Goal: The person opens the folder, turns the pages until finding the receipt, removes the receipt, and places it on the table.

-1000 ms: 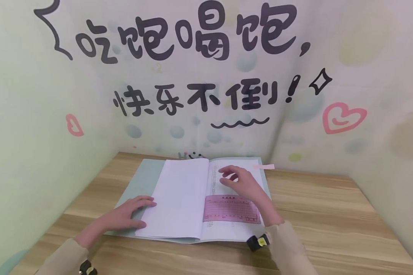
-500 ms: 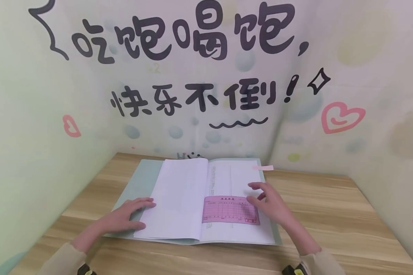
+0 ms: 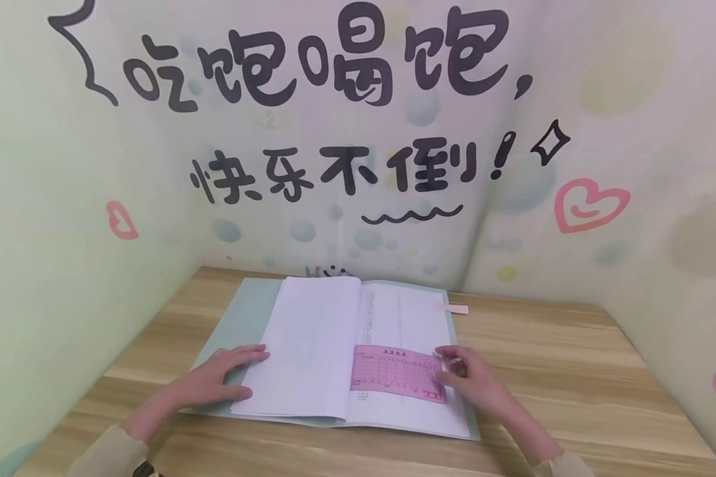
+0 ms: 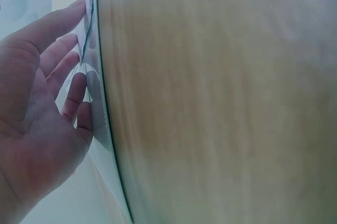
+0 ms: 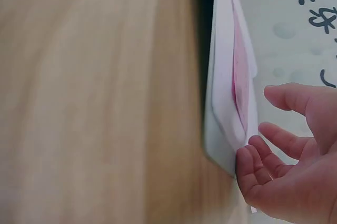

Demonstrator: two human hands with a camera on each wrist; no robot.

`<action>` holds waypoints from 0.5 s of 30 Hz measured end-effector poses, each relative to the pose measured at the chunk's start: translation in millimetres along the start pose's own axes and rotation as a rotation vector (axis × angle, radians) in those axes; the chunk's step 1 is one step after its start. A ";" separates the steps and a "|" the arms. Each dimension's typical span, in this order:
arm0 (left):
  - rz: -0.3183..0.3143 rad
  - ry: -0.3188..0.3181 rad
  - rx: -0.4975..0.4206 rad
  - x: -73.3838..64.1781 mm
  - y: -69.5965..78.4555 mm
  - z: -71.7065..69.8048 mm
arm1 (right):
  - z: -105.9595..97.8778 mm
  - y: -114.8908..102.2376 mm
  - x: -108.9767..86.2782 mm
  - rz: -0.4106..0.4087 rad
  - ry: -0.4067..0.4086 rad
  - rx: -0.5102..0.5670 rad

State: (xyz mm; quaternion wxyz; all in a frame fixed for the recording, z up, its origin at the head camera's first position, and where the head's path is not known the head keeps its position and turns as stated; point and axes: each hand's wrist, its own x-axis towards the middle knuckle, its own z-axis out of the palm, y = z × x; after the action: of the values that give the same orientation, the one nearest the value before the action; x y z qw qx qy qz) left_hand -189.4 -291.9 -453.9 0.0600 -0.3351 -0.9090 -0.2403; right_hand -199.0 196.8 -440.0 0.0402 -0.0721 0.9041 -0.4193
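Note:
An open folder [image 3: 255,308] with a pale blue-green cover lies on the table, white pages on both sides. Across the right-hand printed page [image 3: 414,315] lies a pink form slip [image 3: 388,371] with a grid. My left hand [image 3: 217,377] rests its fingertips on the left edge of the blank white page [image 3: 313,331], thumb apart from the fingers. My right hand [image 3: 474,381] is at the folder's right edge, beside the slip's right end. In the right wrist view its thumb and index finger are apart, and the little finger [image 5: 245,166] touches the page edge.
A narrow pink tab [image 3: 451,308] sticks out from the upper right page edge. The wooden table [image 3: 549,358] extends to both sides and in front of the folder. A printed wall cloth [image 3: 334,218] with large black characters stands behind it.
My right hand has moved right and down from above the printed page to the folder's right edge. The folder's right side has shifted slightly toward me. My left hand has stayed in place.

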 end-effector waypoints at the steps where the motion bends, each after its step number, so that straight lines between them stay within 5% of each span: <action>1: -0.003 0.001 -0.001 0.3 -0.2 0.0 | 0.5 2.3 0.4 -0.006 -0.005 -0.004; 15: -0.042 -0.039 -0.025 0.9 -0.4 -0.7 | 3.1 7.0 3.0 0.041 -0.005 -0.061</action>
State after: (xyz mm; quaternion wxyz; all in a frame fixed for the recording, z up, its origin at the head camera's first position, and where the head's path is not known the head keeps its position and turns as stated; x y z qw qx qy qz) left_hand -190.3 -292.0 -453.1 0.0330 -0.3215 -0.9138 -0.2460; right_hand -202.3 198.4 -447.3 0.0488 -0.0556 0.9176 -0.3906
